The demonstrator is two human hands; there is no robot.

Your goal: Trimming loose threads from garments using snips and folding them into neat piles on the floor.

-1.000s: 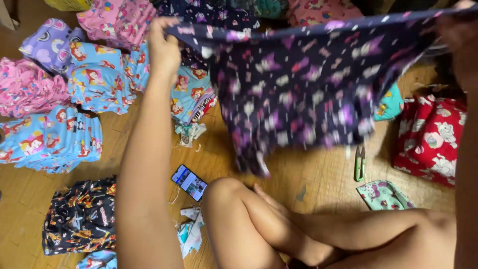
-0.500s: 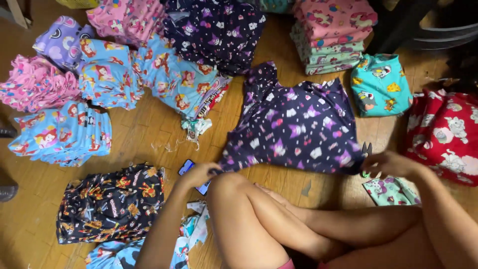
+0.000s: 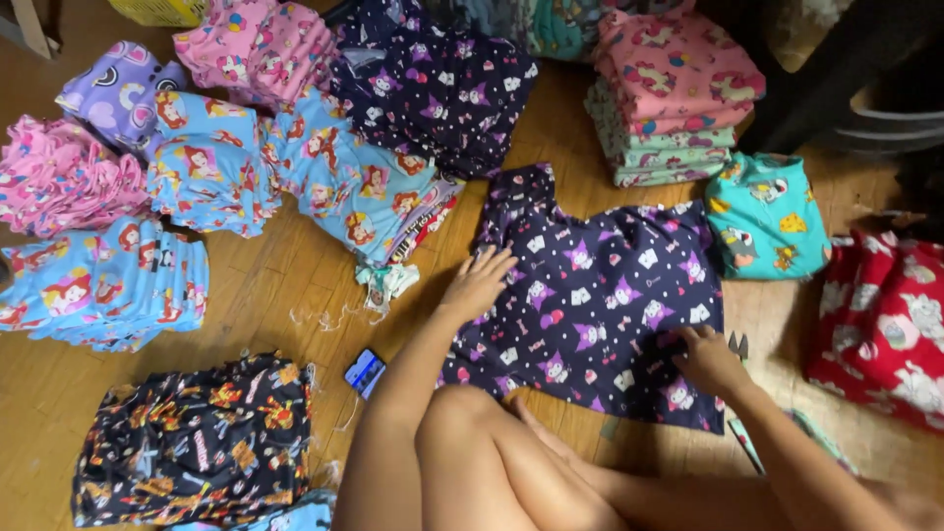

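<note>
Two hands flat on one navy printed garment (image 3: 600,305) spread on the wooden floor (image 3: 285,285).
We press our left hand (image 3: 479,283), fingers splayed, onto its left edge, while our right hand (image 3: 710,360) rests on its lower right with fingers loosely curled, gripping nothing. Uneven pressing could, we judge, drag the cloth into wrinkles or onto the small scissors (image 3: 737,345) just beside that hand.

Folded printed garment stacks (image 3: 677,93) ring wooden floor (image 3: 275,295); phone (image 3: 365,372) beside black printed pile (image 3: 197,442).
</note>
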